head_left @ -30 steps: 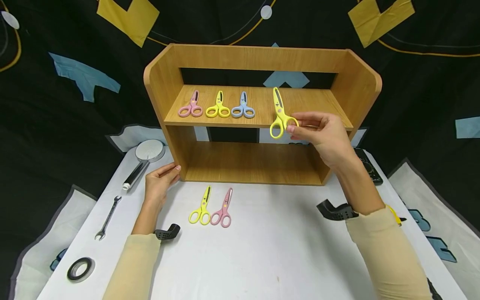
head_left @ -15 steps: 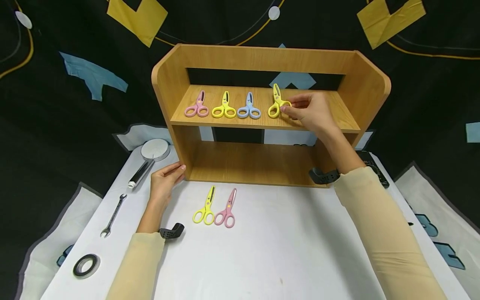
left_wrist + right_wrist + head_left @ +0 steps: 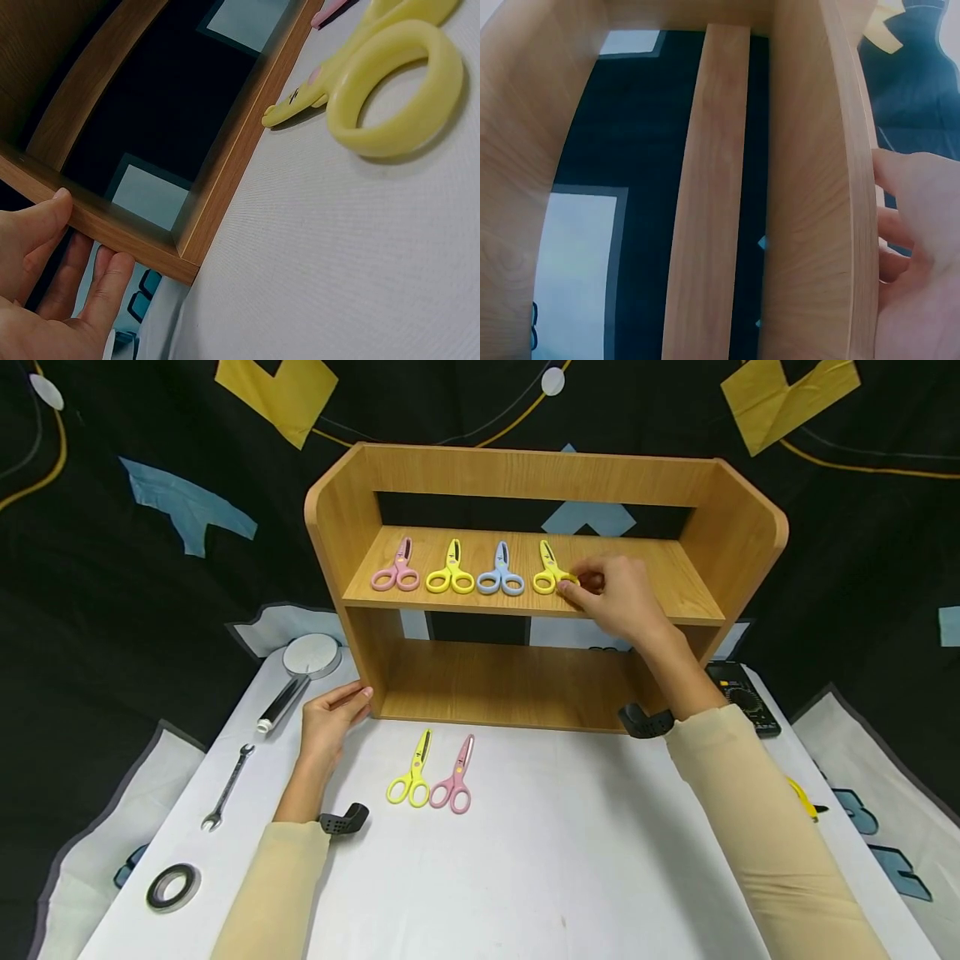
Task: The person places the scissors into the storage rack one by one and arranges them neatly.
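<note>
Long cream sleeves (image 3: pixel 757 827) are worn on both arms, ending at the wrists. A black camera mount (image 3: pixel 647 722) is strapped at each of the 2 wrists.

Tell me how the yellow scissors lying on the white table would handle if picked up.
The yellow scissors look small with plastic loops, so probably light and stiff. They lie flat on the table, so unlikely to roll. The smooth handles may be a bit slippery, and the blades might swing open if lifted by one loop.
</note>
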Available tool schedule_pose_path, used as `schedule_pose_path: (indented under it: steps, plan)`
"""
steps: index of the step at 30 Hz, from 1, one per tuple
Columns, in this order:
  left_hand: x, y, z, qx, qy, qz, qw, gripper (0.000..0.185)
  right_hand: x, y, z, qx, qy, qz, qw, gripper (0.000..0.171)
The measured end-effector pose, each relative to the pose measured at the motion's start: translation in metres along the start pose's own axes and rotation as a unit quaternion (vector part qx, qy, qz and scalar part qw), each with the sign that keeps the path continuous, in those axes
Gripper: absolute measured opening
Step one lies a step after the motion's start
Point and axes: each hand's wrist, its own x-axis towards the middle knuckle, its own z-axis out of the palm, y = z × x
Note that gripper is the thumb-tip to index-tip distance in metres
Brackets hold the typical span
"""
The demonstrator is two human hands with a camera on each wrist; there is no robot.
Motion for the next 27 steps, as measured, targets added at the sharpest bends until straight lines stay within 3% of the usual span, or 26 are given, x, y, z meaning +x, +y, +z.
schedule_pose_path:
  steps: [7, 14, 21, 27]
  plan:
    - [-0.001, 0.000, 0.001, -0.006, 0.000, -0.004, 1.0000, 0.050, -0.016, 0.002, -0.006, 0.054, 0.013, -0.014, 0.998, 0.053]
    - [0.000, 0.003, 0.003, -0.016, 0.004, -0.008, 0.9998, 0.050, -0.064, -0.002, -0.001, 0.096, 0.058, -0.074, 0.991, 0.049]
    - [0.002, 0.004, 0.004, -0.027, 0.005, -0.007, 0.9996, 0.050, -0.115, -0.008, 0.037, 0.175, -0.012, -0.085, 0.981, 0.045]
    - [0.000, 0.002, 0.004, -0.020, 0.007, -0.003, 0.9998, 0.049, -0.143, -0.010, 0.083, 0.188, -0.058, -0.040, 0.980, 0.050]
